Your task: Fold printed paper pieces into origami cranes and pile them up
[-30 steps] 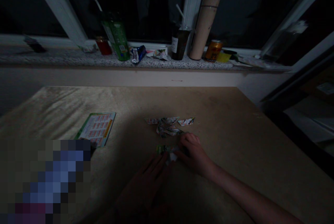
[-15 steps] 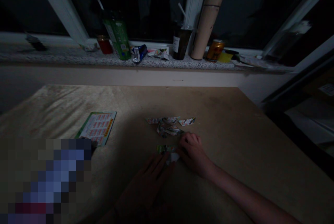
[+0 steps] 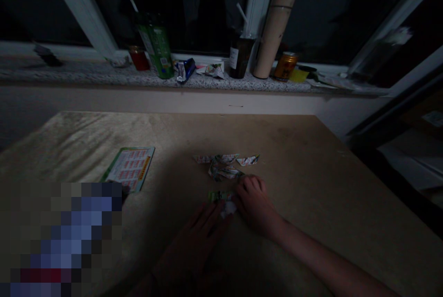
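On the table in front of me lies a small piece of printed paper [image 3: 221, 196], green on its far strip and white on the near part. My left hand [image 3: 199, 230], deep in shadow, rests flat with its fingers stretched onto the paper's left and near side. At the paper's right edge my right hand [image 3: 254, 200] is closed, its curled fingertips pressed down on that edge. Just beyond both hands sit several folded paper strips [image 3: 223, 166] with coloured print, some overlapping; a separate folded strip [image 3: 248, 161] lies to their right.
A printed sheet or booklet [image 3: 133, 168] lies at left on the brown table [image 3: 294, 149], beside a pixelated area. The granite windowsill [image 3: 207, 84] holds a green bottle [image 3: 161, 52], a dark cup with a straw [image 3: 240, 57], a tall thermos [image 3: 275, 34] and an orange can [image 3: 285, 66].
The fingers of my right hand have shifted slightly at the paper's right edge, covering a little more of its white part. My left hand stays nearly in place.
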### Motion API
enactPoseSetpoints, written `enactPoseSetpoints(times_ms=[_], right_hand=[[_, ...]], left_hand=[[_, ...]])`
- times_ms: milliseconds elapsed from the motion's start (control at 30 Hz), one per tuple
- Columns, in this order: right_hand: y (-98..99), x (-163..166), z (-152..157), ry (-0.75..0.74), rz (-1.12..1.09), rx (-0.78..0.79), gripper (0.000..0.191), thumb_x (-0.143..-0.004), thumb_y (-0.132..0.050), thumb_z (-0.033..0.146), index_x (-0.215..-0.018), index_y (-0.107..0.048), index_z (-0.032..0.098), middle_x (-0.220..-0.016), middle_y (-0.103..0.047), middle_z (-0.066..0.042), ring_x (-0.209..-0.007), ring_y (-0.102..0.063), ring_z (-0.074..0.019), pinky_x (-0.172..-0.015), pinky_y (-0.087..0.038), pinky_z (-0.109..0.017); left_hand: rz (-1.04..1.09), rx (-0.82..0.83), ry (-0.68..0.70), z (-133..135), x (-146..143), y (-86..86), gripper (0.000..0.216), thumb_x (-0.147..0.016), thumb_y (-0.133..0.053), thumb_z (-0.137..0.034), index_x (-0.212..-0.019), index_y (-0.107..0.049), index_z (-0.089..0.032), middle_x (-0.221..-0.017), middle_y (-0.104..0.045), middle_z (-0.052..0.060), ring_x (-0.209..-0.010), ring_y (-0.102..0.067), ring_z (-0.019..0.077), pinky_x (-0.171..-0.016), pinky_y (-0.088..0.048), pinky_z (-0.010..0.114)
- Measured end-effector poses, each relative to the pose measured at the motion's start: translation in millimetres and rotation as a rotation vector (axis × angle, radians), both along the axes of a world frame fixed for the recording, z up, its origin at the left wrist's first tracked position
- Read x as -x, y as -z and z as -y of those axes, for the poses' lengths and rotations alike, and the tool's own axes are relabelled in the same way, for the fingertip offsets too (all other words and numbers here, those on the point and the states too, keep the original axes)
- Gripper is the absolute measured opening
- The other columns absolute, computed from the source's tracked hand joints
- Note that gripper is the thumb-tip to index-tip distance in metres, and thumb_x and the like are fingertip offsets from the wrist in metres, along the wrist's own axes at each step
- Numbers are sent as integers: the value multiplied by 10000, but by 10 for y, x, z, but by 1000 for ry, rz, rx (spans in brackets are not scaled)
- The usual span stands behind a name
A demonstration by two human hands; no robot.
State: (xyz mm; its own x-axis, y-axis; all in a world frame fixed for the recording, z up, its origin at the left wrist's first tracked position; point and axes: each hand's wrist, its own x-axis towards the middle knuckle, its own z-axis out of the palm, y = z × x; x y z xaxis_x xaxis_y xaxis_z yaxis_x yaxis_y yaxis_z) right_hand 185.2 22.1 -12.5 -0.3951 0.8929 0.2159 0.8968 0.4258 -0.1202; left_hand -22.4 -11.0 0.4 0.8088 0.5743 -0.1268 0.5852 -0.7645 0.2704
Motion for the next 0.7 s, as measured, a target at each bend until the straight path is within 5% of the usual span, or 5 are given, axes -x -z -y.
enactPoseSetpoints(times_ms=[300, 700], right_hand=[[6, 3, 4, -1, 8, -14, 64, -842, -531, 219, -877, -565, 177, -942, -536, -74, -935, -443, -238, -921, -318, -409], [-7, 14, 5, 9, 36, -11, 82, -854, -508, 222, -873, -572, 174, -940, -540, -79, -929, -444, -241, -914, -315, -404]], left_hand=[[76, -47, -17, 1, 44, -37, 866, -822, -466, -509, -1435, 12, -126, -1482, -196, 99, -1338, -194, 271, -1095, -134, 442], [-37, 42, -4, -22, 7, -101, 797, -793, -495, -544, -1428, -158, -200, -1488, -148, 104, -1339, -179, 304, -1075, -169, 484]])
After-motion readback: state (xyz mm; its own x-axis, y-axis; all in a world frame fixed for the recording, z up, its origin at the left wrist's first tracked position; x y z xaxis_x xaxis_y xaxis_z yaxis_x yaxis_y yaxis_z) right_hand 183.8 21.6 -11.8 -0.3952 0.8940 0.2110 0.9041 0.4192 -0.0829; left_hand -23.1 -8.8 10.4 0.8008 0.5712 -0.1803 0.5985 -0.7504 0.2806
